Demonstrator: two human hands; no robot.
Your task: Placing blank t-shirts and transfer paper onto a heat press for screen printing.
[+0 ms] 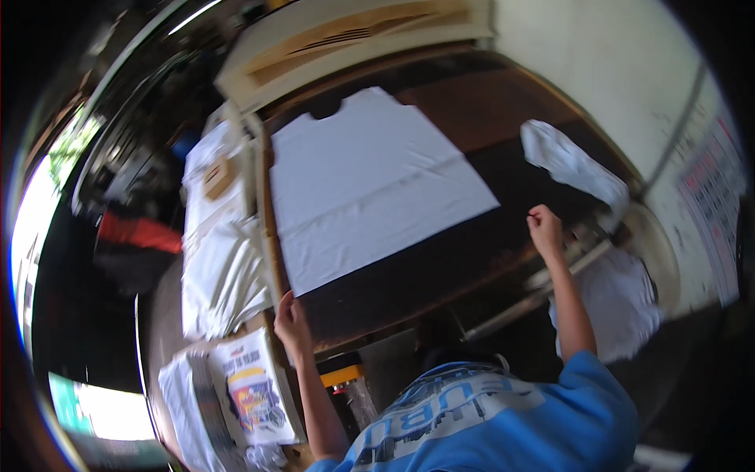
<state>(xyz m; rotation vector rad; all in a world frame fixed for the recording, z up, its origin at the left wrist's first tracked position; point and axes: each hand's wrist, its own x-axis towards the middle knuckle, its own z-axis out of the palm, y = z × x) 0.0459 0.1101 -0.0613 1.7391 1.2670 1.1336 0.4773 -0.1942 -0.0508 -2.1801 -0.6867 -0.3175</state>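
A white sleeveless shirt-body panel (370, 181) lies flat on the dark table board (409, 275), its neck cut-out at the far edge and faint creases across its lower half. At its near left corner is my left hand (292, 326), with fingers drawn together; whether they pinch the cloth is too blurred to tell. My right hand (544, 230) is closed above the table's right side, apart from the panel's near right corner, and no cloth shows in it. A bunched white cloth piece (570, 157) lies beyond that hand.
White cloth stacks (224, 275) line the table's left side, with a small tan box (219, 178) on top. Nearer sits a stack of printed white panels (250, 385). A cream machine housing (354, 39) stands behind; more white cloth (613, 303) hangs at the right by the wall.
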